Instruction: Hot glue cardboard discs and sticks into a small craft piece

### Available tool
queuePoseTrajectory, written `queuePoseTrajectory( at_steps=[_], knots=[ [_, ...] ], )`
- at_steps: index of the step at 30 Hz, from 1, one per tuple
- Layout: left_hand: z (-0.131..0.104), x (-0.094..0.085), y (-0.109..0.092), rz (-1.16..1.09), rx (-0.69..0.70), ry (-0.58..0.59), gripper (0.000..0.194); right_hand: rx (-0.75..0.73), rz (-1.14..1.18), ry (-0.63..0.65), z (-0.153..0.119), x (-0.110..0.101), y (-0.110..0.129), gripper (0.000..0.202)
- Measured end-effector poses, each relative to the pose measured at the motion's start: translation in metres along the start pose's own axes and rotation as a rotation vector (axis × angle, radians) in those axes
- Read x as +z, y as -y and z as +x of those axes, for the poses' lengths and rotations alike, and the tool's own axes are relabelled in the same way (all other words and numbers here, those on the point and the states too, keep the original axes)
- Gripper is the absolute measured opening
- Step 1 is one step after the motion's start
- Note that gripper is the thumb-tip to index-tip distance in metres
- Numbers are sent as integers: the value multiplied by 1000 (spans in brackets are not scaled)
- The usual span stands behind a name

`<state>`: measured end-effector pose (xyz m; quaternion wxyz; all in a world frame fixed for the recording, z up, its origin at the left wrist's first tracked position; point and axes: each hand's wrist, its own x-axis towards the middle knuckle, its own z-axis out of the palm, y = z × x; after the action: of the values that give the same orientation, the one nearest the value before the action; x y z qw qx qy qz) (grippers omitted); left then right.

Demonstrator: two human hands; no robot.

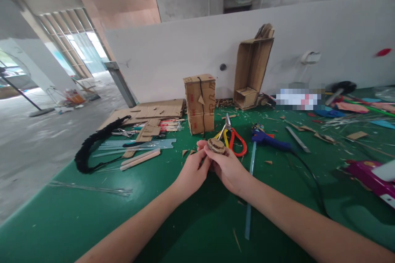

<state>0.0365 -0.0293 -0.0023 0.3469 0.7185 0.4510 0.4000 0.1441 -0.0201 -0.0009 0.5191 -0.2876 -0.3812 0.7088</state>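
Note:
Both hands meet low over the green table, in the middle of the head view. A small round cardboard piece [216,145] is gripped between the thumb and fingers of my right hand [227,165]. My left hand [195,168] is closed against its left side, fingertips touching my right hand; whatever its fingers pinch is hidden. Just beyond the hands lie scissors with red handles [239,144] and a yellow-handled tool [226,135]. A tall cardboard box [200,107] with a black cord down its front stands behind them.
A blue glue gun [271,139] with its cable lies right of the hands, near a glue stick [250,197]. An open cardboard box [253,70] leans at the wall. Black fuzzy strip [89,144], wooden sticks [140,159] and flat cardboard [148,110] lie left. A magenta tool [367,176] is far right.

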Motion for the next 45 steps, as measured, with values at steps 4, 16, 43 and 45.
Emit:
queuePoseTrajectory(
  at_steps=[4,16,43,45],
  knots=[
    [-1,0,1,-43,3,18,27,4,-58,10,0,-1,6,26],
    [-5,-4,-1,-61,7,87,26,-26,-224,44,-3,2,17,19],
    [-6,-6,-1,97,148,178,22,-23,-267,16,-3,-1,15,11],
    [-6,-7,-1,106,154,181,22,-18,-288,23,-3,-3,15,9]
  ],
)
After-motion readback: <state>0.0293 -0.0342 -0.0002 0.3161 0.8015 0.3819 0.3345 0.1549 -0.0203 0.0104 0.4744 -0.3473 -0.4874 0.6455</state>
